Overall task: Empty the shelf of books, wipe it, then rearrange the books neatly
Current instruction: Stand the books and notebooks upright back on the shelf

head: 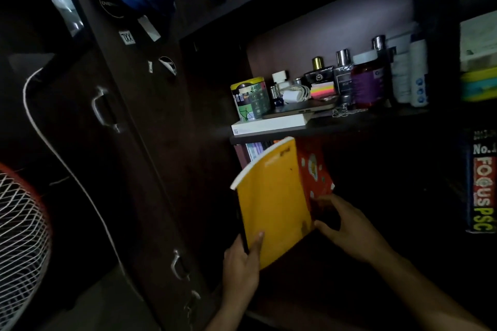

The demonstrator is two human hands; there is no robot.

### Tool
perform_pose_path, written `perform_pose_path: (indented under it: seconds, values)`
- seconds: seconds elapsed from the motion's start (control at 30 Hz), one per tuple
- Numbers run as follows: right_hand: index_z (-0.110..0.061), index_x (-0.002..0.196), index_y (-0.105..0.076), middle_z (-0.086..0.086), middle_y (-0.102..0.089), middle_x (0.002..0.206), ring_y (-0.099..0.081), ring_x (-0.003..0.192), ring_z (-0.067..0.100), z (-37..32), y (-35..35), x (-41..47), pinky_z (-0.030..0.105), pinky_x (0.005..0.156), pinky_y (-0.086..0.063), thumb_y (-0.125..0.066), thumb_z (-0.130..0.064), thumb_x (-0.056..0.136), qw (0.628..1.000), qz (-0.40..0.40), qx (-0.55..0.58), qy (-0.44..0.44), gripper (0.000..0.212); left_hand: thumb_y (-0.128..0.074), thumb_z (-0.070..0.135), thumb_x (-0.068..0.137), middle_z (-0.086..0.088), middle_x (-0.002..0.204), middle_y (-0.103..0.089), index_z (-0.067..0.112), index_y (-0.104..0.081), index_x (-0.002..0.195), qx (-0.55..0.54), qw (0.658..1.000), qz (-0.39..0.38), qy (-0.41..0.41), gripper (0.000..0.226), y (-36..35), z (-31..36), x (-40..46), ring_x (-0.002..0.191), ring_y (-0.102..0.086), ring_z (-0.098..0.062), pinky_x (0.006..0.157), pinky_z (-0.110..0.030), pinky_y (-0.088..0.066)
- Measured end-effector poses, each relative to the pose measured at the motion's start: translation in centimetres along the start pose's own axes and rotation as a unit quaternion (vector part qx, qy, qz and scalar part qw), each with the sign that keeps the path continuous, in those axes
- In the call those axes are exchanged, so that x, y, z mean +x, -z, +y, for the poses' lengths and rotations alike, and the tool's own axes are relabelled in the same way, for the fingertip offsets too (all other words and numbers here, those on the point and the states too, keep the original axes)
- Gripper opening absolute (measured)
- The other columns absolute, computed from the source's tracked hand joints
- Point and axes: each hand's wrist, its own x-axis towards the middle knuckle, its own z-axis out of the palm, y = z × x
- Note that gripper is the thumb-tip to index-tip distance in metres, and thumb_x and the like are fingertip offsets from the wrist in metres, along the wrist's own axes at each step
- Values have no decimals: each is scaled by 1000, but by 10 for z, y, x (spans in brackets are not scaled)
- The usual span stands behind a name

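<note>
Left hand (240, 263) grips yellow book (274, 204) at its near edge; right hand (347, 226) pinches the red book (314, 172) behind. Both tilt half out of the dark lower shelf (336, 130). Risk: red one could slip w/ such a light grip, or hit the shelf edge above.

The yellow book (274, 204) hides most of the red book (316, 174) behind it, the shelf's (349, 126) lower compartment is lost in darkness, and the fan (21, 223) is cut off at the left edge.
</note>
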Motion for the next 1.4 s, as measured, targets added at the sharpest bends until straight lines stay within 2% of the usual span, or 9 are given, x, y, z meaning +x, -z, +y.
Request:
perform_pose_path:
  seconds: [0.13, 0.33, 0.57, 0.83, 0.97, 1.07, 1.17, 1.3, 1.4]
  values:
    - [-30, 146, -37, -5, -48, 148, -46, 136, 15, 6, -8, 7, 41, 108, -44, -75, -41, 85, 997, 50, 32, -53, 73, -49, 73, 86, 3, 139, -58, 25, -51, 142, -61, 992, 94, 52, 74, 2, 0, 3, 130, -52, -27, 109, -49, -44]
    - [-32, 157, -10, 4, -29, 159, -36, 144, 29, -15, -30, 54, 56, 111, -40, -81, -61, 67, 986, 81, 117, -92, 118, -46, 74, 86, 6, 142, -56, 25, -48, 146, -55, 995, 84, 28, 77, 1, -6, 4, 133, -51, -23, 109, -50, -44]
    - [-44, 157, -5, 1, -26, 162, -36, 144, 27, -7, -45, 70, 50, 110, -39, -80, -44, 80, 987, 104, 111, -55, 108, -48, 76, 81, 9, 145, -52, 36, -39, 151, -60, 993, 93, 32, 81, -3, -13, 11, 134, -49, -24, 112, -51, -42]
    - [-46, 153, 6, 4, -27, 161, -42, 140, 32, -31, -47, 64, 62, 101, -48, -79, -35, 78, 987, 157, -8, -42, 114, -44, 86, 76, 6, 147, -51, 34, -42, 149, -56, 995, 81, 35, 89, -2, -9, 1, 136, -47, -24, 110, -54, -42]
    - [-41, 154, -1, 4, -33, 157, -45, 138, 31, -35, -47, 63, 58, 99, -50, -79, -28, 78, 980, 192, -43, -42, 110, -55, 62, 88, 9, 132, -58, 28, -49, 143, -63, 994, 88, 9, 65, -2, 1, -5, 127, -54, -20, 108, -45, -44]
    - [-39, 153, -7, 5, -37, 154, -48, 134, 33, -31, -42, 62, 58, 97, -49, -79, -24, 78, 972, 225, -37, -54, 104, -64, 41, 93, 19, 113, -61, 31, -57, 125, -72, 995, 70, -9, 35, 0, 2, -9, 105, -59, -12, 94, -33, -46]
    - [-34, 154, -13, 6, -38, 153, -50, 132, 36, -22, -33, 61, 56, 97, -47, -80, -25, 78, 965, 251, -17, -68, 101, -64, 47, 85, 23, 108, -63, 43, -59, 108, -60, 997, 38, -30, 25, 0, 1, -12, 99, -62, -4, 84, -26, -47]
    - [-29, 154, -20, 7, -44, 150, -52, 130, 32, -21, -29, 59, 52, 98, -48, -82, -38, 79, 962, 262, 23, -74, 98, -62, 54, 79, 19, 109, -67, 42, -60, 109, -41, 998, 14, -43, 33, -3, -1, -11, 100, -64, -4, 84, -27, -50]
    - [-27, 153, -24, 10, -47, 146, -54, 127, 34, -20, -27, 60, 51, 96, -50, -79, -23, 83, 957, 271, 69, -77, 89, -60, 55, 80, 21, 112, -64, 47, -56, 109, -30, 999, 2, -40, 31, -3, 0, -10, 102, -61, -2, 89, -28, -50]
